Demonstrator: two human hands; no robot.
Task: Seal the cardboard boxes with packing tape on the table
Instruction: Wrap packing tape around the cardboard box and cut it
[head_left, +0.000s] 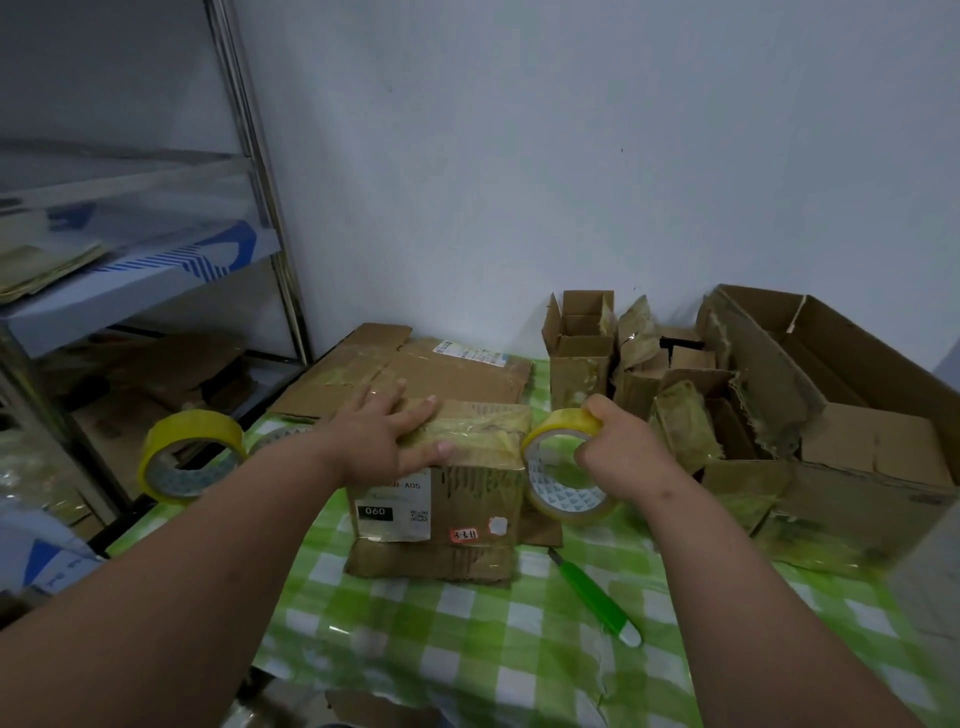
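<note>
Left hand (387, 435) flat on box (457, 467)

On the cardboard box (457, 499) we read "A05" and "060" on its white label (392, 506), and beside that label "3-3-11" on a red sticker (464, 535).

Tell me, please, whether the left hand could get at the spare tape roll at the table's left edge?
Probably yes: the left hand only presses flat on the box, holding nothing, and the spare tape roll stands just left of its forearm, nothing between.
</note>
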